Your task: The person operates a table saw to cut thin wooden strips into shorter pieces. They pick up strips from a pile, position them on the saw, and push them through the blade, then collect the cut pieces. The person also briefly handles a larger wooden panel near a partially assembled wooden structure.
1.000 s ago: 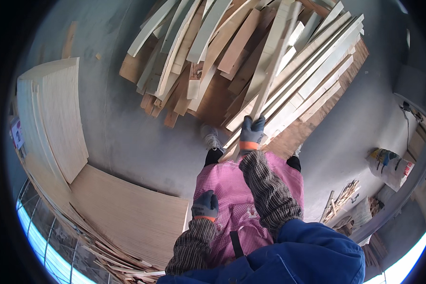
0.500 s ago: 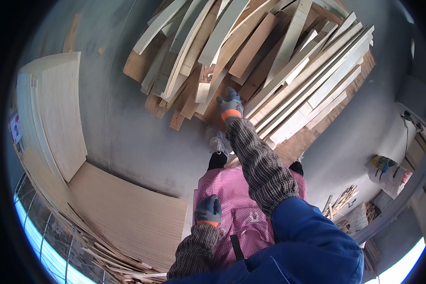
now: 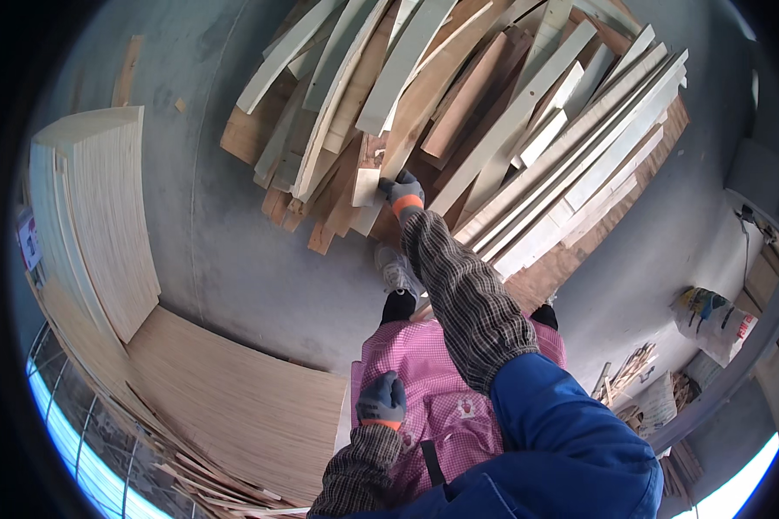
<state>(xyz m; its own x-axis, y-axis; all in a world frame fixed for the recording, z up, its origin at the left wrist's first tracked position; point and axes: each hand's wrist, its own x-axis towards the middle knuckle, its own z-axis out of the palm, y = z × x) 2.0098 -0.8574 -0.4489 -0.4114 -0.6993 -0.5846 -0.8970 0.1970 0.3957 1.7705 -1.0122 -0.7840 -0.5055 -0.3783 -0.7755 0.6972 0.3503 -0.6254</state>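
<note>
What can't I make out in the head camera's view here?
In the head view:
- Right hand: its gloved back hides the fingertips, so its grip is unclear.
- Left hand: curled, its own back and fingers hide the palm.
- Board pile: the top edge cuts off some far ends.
- Sack: its wall hides any contents.

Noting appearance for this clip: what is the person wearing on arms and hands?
The left hand and right hand wear grey gloves with darker fingers and orange cuffs. Striped dark-and-pale sleeves cover both forearms; a blue sleeve shows above the right one.
</note>
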